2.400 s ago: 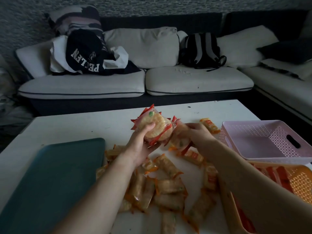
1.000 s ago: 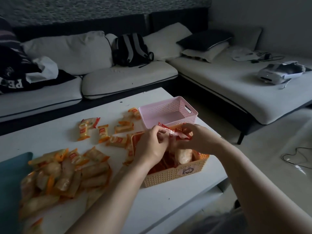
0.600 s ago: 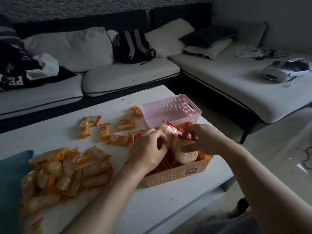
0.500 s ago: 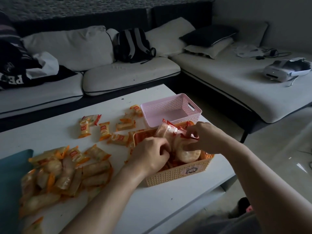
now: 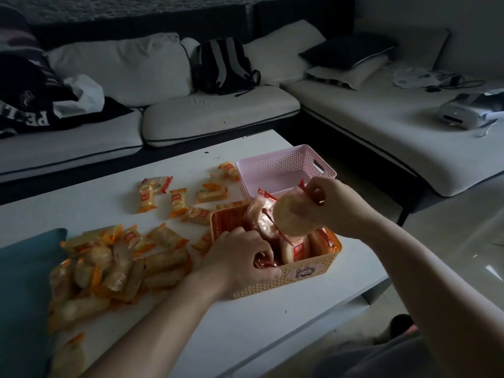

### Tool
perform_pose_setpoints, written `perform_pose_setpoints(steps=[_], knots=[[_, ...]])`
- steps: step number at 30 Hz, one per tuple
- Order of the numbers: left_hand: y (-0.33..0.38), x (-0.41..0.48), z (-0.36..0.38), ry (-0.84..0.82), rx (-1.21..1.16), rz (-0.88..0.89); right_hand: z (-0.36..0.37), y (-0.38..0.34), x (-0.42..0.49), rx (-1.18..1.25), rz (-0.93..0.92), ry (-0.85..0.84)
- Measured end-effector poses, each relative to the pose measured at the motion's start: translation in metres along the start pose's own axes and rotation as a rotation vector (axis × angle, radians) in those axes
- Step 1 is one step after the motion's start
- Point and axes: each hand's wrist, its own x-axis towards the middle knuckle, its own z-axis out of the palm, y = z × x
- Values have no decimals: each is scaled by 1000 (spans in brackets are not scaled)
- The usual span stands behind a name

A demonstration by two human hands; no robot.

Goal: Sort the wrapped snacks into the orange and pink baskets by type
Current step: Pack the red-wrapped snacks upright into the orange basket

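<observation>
The orange basket [image 5: 305,278] stands near the table's right front edge and holds several round crackers in red-trimmed wrappers. My right hand [image 5: 331,201] pinches the top of a round cracker pack [image 5: 293,215], which hangs just above the basket. My left hand [image 5: 242,257] reaches into the basket's left side with its fingers curled around a red wrapper [image 5: 263,263]. The pink basket [image 5: 283,166] sits right behind it, and I see nothing inside. A heap of long orange-wrapped snacks [image 5: 114,264] lies to the left.
Several small orange-wrapped snacks [image 5: 177,201] lie scattered on the white table [image 5: 272,323] behind the baskets. A teal cushion [image 5: 21,290] covers the table's left end. Sofas with a backpack [image 5: 222,66] and clothes ring the table; bare floor is to the right.
Both hands carried round cracker packs from the pile to the orange basket. Since half a second ago my left hand sank deeper into the basket and my right hand lifted its pack a little.
</observation>
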Motion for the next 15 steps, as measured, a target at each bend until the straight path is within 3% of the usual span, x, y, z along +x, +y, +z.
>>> perform_pose_setpoints(steps=[5, 15], knots=[[-10, -7, 5, -22, -2, -79, 34, -7, 3, -95, -13, -129], [-20, -11, 1, 18, -244, -178, 40, -20, -3, -387, -28, -141]])
